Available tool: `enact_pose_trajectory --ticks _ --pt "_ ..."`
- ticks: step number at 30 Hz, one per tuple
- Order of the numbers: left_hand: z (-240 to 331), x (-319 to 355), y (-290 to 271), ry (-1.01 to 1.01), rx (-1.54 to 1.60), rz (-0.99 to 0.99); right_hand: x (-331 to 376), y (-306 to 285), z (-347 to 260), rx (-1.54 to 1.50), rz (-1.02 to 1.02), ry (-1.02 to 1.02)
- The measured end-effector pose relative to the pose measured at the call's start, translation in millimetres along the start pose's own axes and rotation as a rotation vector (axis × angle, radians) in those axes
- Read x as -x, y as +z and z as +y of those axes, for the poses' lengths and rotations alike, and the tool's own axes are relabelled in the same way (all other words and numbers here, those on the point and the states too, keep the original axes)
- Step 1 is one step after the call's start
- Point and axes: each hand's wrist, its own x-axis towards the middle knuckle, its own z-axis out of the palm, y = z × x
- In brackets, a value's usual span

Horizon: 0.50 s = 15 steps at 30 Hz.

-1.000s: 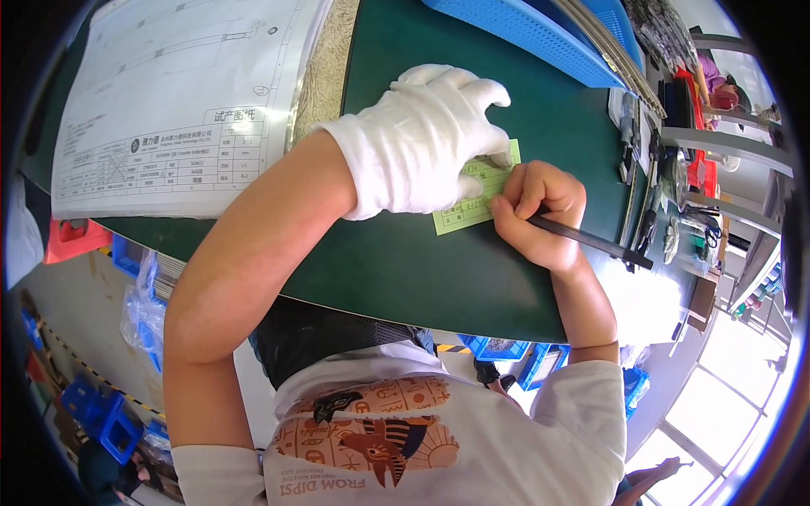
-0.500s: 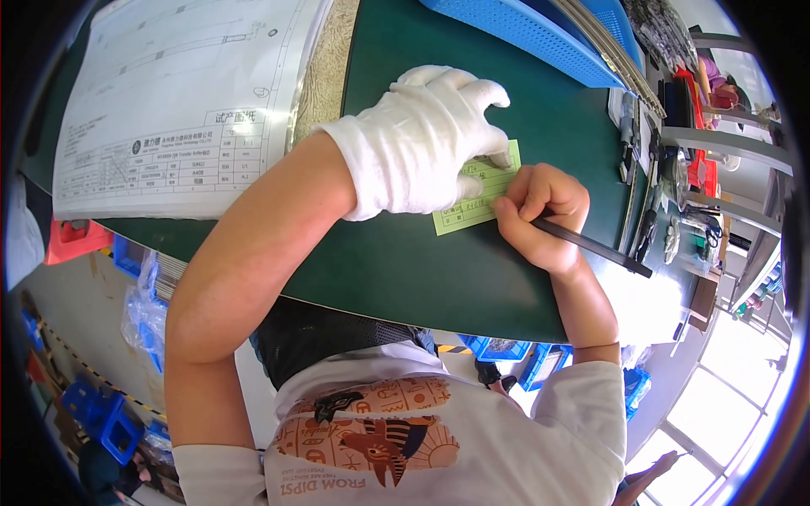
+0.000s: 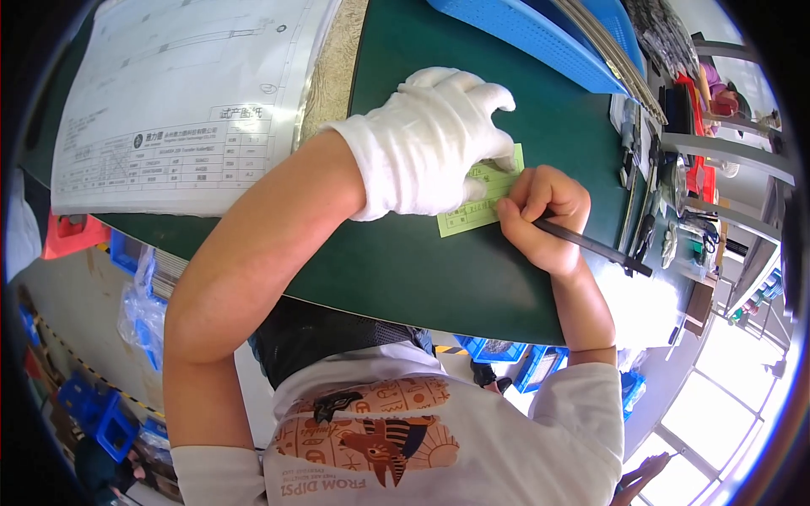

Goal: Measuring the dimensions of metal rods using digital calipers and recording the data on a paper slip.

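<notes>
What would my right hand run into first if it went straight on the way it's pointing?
Probably your gloved left hand: it lies on the green slip, up and left of your right hand, though depth is hard to judge.

Light-green paper form [image 3: 467,221] — flat, partly covered; black pen [image 3: 595,246] — slanted at its right side.

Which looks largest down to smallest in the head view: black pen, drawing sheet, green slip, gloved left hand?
1. Drawing sheet
2. Gloved left hand
3. Green slip, counting only its uncovered part
4. Black pen, partly hidden by fingers
</notes>
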Motion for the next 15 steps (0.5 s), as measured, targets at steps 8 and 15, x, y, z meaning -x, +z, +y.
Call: enact_pose_trajectory --ticks 8,15 --pt "-0.1 1.9 0.2 -0.006 -0.021 0.005 1.4 3.2 3.3 -0.057 0.058 0.006" --pt "0.5 1.6 -0.9 -0.013 0.002 0.011 0.7 3.5 1.5 -0.040 0.068 0.020"
